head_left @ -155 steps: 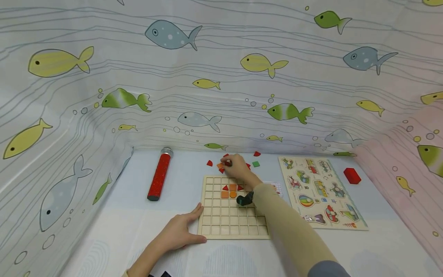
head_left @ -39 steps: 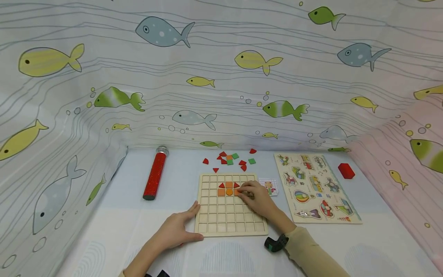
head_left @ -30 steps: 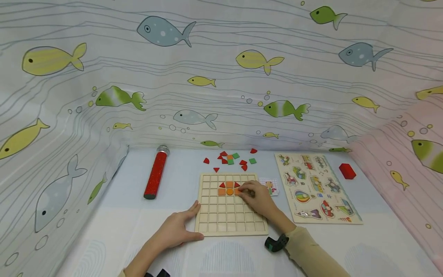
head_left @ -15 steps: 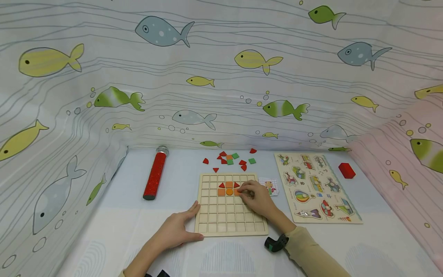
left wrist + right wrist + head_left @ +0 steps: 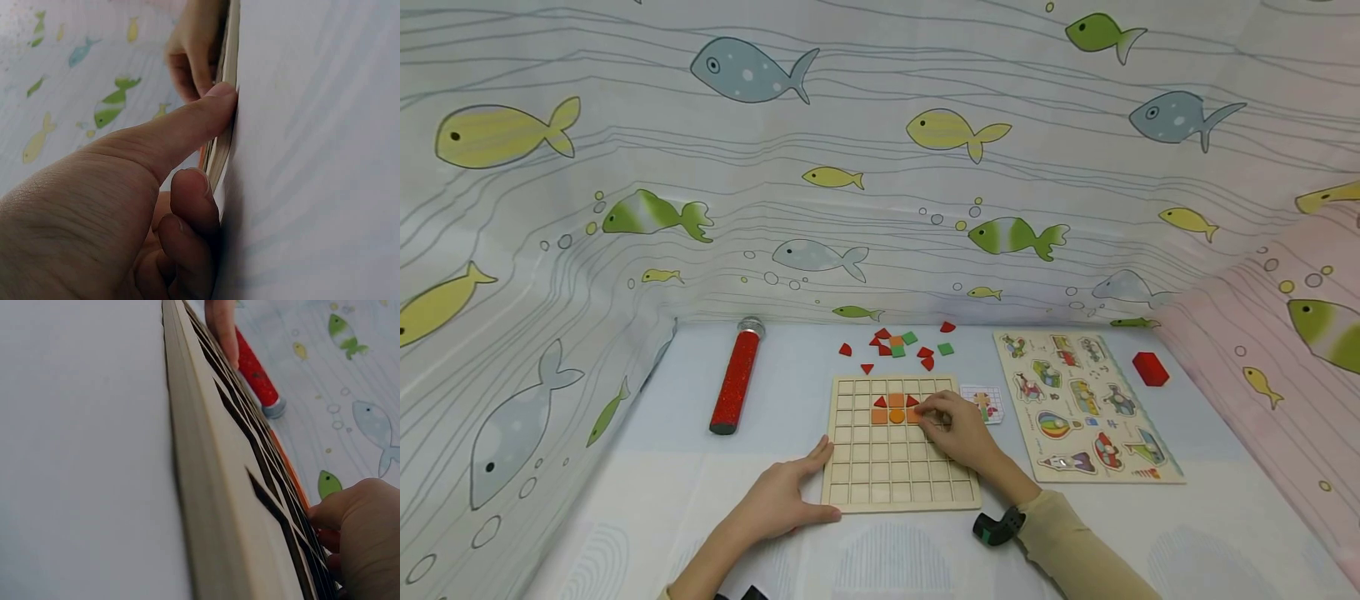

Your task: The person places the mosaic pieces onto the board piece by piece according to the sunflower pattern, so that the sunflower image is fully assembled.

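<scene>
The gridded board [image 5: 880, 468] lies flat on the counter [image 5: 662, 467]. Along its left edge stretch the fingers of the left hand [image 5: 782, 498], while the extended thumb rests at the near left corner. The right hand [image 5: 962, 429] reaches over the board's right edge, thumb and finger pinching an orange piece [image 5: 912, 417] on the grid; fingertips hide part of its shape. Directly left of it sit an orange circle [image 5: 897, 416] and an orange square [image 5: 879, 416], and red triangles [image 5: 881, 402] stand one row farther. Bare rows run from there to the near edge.

Loose pieces [image 5: 898, 351] scatter just past the far edge, before the fish-print wall [image 5: 880, 142]. A patterned card [image 5: 983, 406] fills the narrow gap towards the puzzle board [image 5: 1071, 442]. A wider stretch of counter separates the red microphone [image 5: 737, 379] from the left edge.
</scene>
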A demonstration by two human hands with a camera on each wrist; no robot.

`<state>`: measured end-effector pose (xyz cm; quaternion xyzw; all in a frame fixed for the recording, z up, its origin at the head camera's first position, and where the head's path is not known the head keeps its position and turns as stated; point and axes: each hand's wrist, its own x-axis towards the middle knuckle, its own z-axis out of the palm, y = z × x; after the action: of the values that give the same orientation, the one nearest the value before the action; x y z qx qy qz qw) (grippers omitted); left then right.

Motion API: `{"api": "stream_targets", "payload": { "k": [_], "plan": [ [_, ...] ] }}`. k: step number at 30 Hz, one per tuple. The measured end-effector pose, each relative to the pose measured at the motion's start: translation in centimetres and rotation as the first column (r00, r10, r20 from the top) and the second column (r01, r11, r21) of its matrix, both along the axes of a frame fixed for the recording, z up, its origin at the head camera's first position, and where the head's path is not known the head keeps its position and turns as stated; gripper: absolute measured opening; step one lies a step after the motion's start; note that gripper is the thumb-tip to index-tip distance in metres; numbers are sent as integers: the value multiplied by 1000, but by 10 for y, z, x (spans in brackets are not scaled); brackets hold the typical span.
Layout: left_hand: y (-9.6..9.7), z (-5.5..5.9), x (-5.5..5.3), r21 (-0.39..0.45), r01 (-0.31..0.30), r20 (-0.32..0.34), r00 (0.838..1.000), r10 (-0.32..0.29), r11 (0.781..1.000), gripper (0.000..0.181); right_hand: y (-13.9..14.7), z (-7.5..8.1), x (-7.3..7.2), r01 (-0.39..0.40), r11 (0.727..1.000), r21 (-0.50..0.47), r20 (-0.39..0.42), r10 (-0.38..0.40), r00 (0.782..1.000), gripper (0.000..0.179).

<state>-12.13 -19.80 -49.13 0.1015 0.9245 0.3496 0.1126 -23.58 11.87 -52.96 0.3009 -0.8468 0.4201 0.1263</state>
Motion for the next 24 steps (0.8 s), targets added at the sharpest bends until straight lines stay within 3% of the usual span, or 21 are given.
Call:
{"api": "stream_targets", "payload": {
  "k": [7,14,24],
  "plan": [
    [0,-1,-2,17,-11,17,1000,11,1000,101,-2,6,1,32,999,16,96,-33,995,23],
    [-2,-4,-2,9,-1,13,1000,1,1000,102,-3,16,-3,48,997,55,227,-60,972,29],
    [-1,-3,-2,13,-1,14,1000,1,1000,102,2,39,-33,77,996,35,189,-82,979,27]
  ]
}}
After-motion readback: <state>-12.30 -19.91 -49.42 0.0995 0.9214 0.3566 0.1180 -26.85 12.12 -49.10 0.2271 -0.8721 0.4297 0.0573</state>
